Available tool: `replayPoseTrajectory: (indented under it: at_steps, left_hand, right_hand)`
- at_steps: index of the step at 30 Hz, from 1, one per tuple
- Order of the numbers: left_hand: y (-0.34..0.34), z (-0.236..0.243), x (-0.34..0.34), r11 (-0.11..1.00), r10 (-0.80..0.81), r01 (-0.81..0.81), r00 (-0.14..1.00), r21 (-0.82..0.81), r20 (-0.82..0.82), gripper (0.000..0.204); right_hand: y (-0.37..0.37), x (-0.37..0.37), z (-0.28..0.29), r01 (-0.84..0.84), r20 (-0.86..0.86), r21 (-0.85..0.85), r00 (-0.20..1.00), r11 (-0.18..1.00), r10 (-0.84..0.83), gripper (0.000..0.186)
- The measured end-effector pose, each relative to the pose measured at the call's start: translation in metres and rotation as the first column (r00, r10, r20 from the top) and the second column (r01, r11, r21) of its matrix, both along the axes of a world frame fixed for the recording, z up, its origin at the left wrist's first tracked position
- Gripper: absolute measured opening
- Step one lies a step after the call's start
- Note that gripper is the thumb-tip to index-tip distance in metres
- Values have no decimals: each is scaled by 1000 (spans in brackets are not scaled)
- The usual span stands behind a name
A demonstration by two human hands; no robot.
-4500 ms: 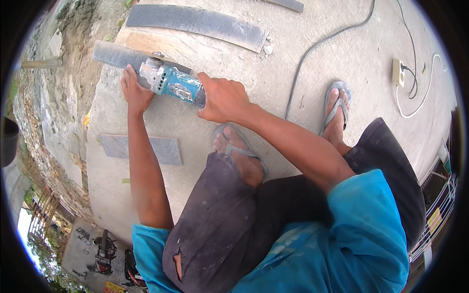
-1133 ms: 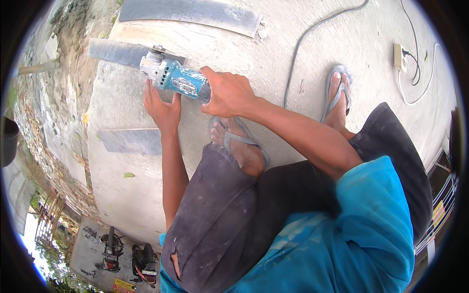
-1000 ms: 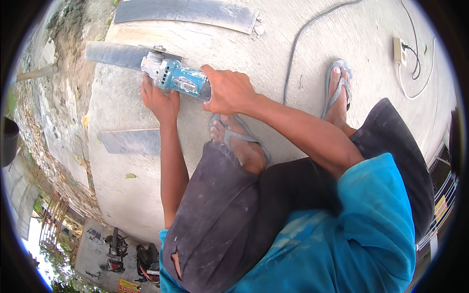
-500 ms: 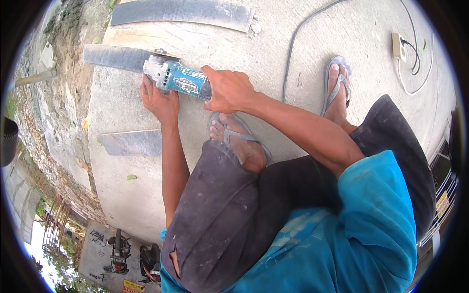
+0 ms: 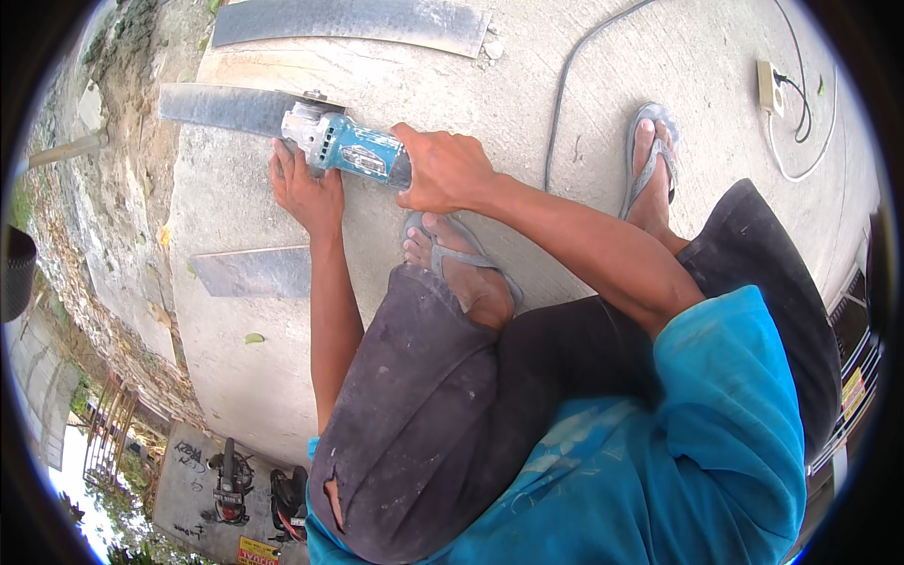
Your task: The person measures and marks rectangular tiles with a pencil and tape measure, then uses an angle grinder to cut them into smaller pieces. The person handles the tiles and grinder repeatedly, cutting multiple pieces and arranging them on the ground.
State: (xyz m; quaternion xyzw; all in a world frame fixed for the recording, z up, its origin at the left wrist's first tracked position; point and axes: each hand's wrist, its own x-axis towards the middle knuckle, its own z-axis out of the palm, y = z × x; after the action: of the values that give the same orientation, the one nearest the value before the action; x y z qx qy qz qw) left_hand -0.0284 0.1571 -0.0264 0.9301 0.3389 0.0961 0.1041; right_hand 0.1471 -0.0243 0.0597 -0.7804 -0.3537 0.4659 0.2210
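My right hand [image 5: 443, 169] is wrapped round the rear of a teal angle grinder [image 5: 363, 153], its worn metal head and disc lying over the right end of a dark grey tile strip [image 5: 207, 105]. My left hand [image 5: 306, 193] is just below the grinder head, fingers raised against the strip's near edge, steadying it; the fingertips and thumb tip are partly hidden by the tool. The strip lies on the pale concrete slab [image 5: 235, 377].
Another strip [image 5: 348, 25] lies above, a tile piece [image 5: 250, 273] left. Sandaled feet [image 5: 650, 169] stand near a cable [image 5: 565, 94]. A power strip [image 5: 767, 89] sits right. Broken ground and a pipe [image 5: 66, 151] border the slab; motorbikes [image 5: 231, 485] stand lower left.
Since 4.5 seconds ago my left hand has shifted right along the strip, under the grinder head. The view has drifted slightly. In the last second the grinder moved only slightly rightward.
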Motion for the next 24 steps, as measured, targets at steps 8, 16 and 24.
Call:
replayPoseTrajectory:
  at_steps: [8, 16, 24]
  left_hand:
    - [-2, 6, 2, 1000, 11, -11, 1000, -15, -23, 71]
    - [-39, 32, 4, 981, 80, -60, 992, -182, 100, 73]
    - [-136, 87, 9, 438, 215, -64, 976, -897, 36, 69]
  right_hand:
    - [-5, -2, -8, 22, -25, -18, 999, 1000, -22, 75]
    - [-3, 1, 6, 87, -96, 24, 992, 996, -85, 73]
    - [21, 8, 35, 295, -194, 93, 942, 951, -273, 77]
